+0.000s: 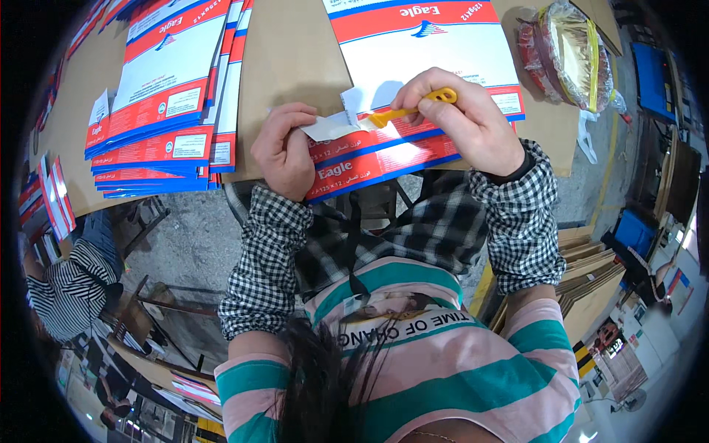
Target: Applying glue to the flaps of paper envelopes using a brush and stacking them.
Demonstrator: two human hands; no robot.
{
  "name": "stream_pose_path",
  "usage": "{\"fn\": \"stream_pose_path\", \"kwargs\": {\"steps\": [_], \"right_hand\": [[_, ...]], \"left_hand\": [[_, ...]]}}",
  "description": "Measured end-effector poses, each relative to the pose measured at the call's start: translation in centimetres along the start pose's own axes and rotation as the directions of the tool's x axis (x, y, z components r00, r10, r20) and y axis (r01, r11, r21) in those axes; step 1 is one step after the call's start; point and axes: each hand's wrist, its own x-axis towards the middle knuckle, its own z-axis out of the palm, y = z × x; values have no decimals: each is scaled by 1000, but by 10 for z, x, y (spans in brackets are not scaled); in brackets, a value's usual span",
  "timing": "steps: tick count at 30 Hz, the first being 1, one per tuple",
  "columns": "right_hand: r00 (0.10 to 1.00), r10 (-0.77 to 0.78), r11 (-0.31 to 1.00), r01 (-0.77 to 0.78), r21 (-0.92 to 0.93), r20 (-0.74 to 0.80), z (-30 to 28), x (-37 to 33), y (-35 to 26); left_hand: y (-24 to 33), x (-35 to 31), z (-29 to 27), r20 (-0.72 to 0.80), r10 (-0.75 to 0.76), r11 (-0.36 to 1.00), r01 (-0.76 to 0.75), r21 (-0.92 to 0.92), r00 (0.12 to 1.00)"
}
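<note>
The flat carton [428,63] lay by the table's [284,59] near edge, in front of the person, probably to keep the work close to both hands. Over its near left part a white flap [329,129] was pinched between the left hand's [283,151] thumb and fingers, with no gap, seemingly to steady it against the tool; whether it was joined to the carton I could not tell. The right hand [476,122] was closed around the yellow tool [385,118], whose far end pointed left at the flap and was lost in glare. Leftward lay a stack [162,70] of similar cartons, perhaps kept within reach; a wrapped bundle [569,55] sat rightward, apart from the carton.
</note>
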Motion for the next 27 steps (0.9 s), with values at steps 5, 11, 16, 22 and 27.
{"fn": "stream_pose_path", "kwargs": {"steps": [5,11,16,22,27], "right_hand": [[999,41,999,-41,21,7,-2,3,0],[997,51,967,-34,253,-62,-7,2,-1],[993,111,963,-98,252,-37,-7,1,-1],[994,92,970,-77,229,-55,-6,3,5],[982,40,920,36,389,-184,-16,0,0]], "left_hand": [[-2,0,-1,-2,-2,1000,2,12,1000],[-2,1,-1,-4,4,1000,-4,5,1000],[-4,1,0,-17,-4,1000,3,-22,1000],[-3,2,1,-7,-14,1000,13,-14,1000],[-11,2,2,25,-3,1000,2,29,1000]]}}
